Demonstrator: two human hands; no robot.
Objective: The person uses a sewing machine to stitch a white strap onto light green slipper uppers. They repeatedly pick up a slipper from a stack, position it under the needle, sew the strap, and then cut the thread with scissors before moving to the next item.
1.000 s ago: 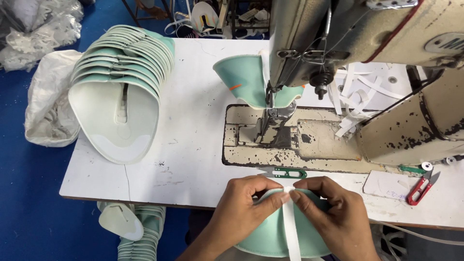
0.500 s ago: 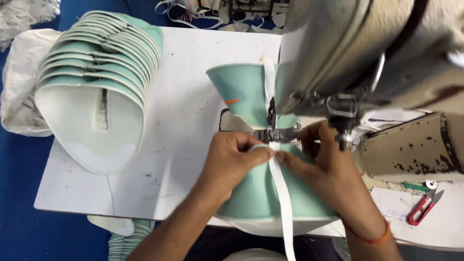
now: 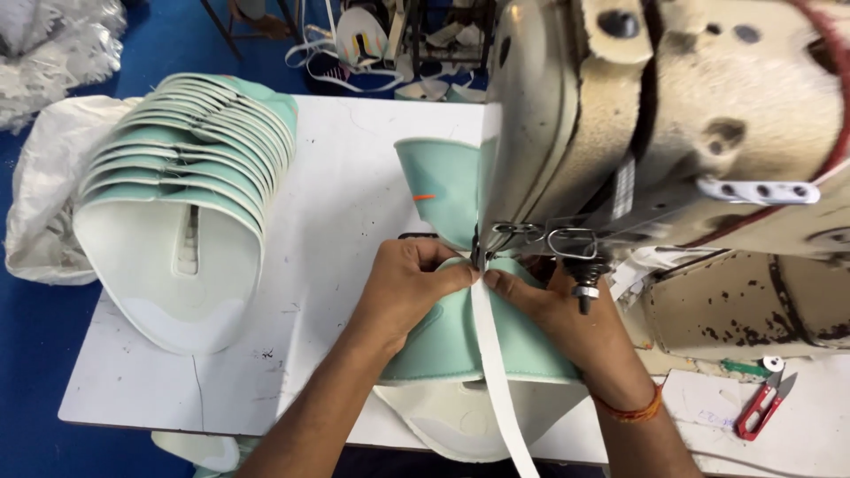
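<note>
Head view, at the sewing machine (image 3: 673, 133). My left hand (image 3: 409, 288) and right hand (image 3: 567, 310) lay closed down on a mint-green fabric piece (image 3: 460, 341), fingertips pinching it together on either side of a white strip (image 3: 496, 372) just in front of the needle. The piece sat near the front edge of the desk (image 3: 345, 168), its pale lower part hanging over that edge, while its far end rose behind the needle.

I judged the piece light and pliant but with some body, like foam-backed cloth: it kept a curve where it stood up, yet flattened under my fingers. The strip looked thin and limp and likely to slide, so the best hold seemed to be close to the seam, one hand on each side.

A stack of like pieces (image 3: 190, 190) stood toward the left edge, well apart. Red snips (image 3: 763, 405) lay near the front right corner. The machine's head overhung the work and hid the needle; its arm crowded my right hand.
</note>
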